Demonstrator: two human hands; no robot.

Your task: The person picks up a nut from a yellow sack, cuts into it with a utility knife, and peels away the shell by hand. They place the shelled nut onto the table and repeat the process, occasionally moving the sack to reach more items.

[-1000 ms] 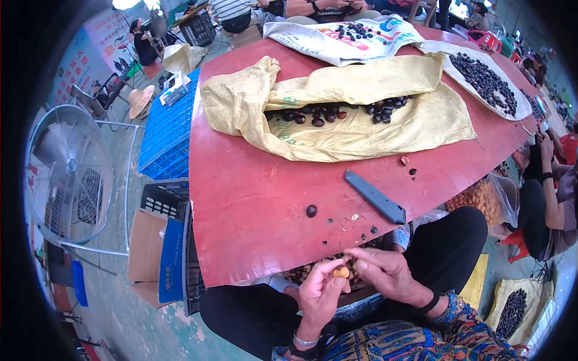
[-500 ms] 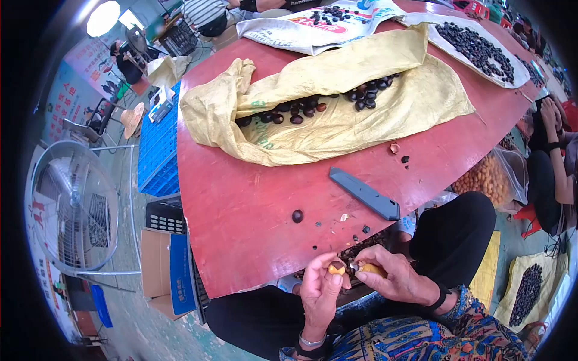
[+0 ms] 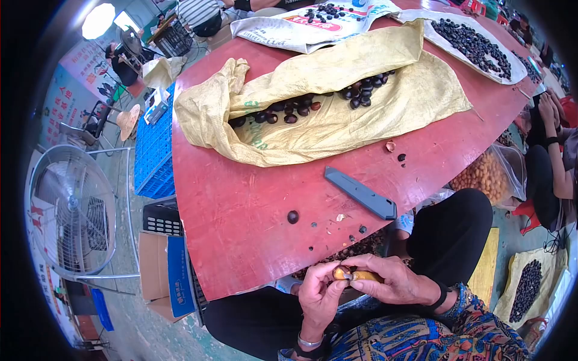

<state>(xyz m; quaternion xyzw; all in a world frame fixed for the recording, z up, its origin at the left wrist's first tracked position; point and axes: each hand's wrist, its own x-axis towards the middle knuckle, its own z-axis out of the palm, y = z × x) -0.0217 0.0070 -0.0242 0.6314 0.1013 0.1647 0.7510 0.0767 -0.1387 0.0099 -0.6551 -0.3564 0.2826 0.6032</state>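
Hands met just below the near table edge: the left hand (image 3: 320, 293) was curled, its fingertips pinching a pale peeled nut (image 3: 341, 274), and the right hand (image 3: 392, 281) was closed round a small yellowish knife handle (image 3: 368, 277) laid against that nut. Judging by the bare tan flesh, this nut was nearly stripped, while much was left to do. Largest of all, the red table (image 3: 241, 210) was smooth, glossy and round-edged. On it sprawled a yellow sack (image 3: 361, 114), coarse woven plastic, crumpled and folded open, with a line of dark, shiny, rounded chestnuts (image 3: 301, 109) in its crease, all unpeeled. Behind lay a white printed sack (image 3: 313, 24) and a pale sheet (image 3: 445, 45) spread with more dark nuts. A wire fan (image 3: 69, 210) stood at the left beside a blue crate (image 3: 153, 144) of slatted plastic and a brown carton (image 3: 153, 265). At the right hung a clear bag (image 3: 487, 177) of tan peeled kernels, which suggested a fair batch already done, and a floor sack (image 3: 530, 286) held more dark nuts. Brown shells (image 3: 361, 248) lay heaped under the table edge, above the dark lap. A long grey cutter (image 3: 360, 193), flat and matte, lay near the middle. One loose nut (image 3: 292, 216) sat alone, with shell crumbs (image 3: 361, 229) about it.
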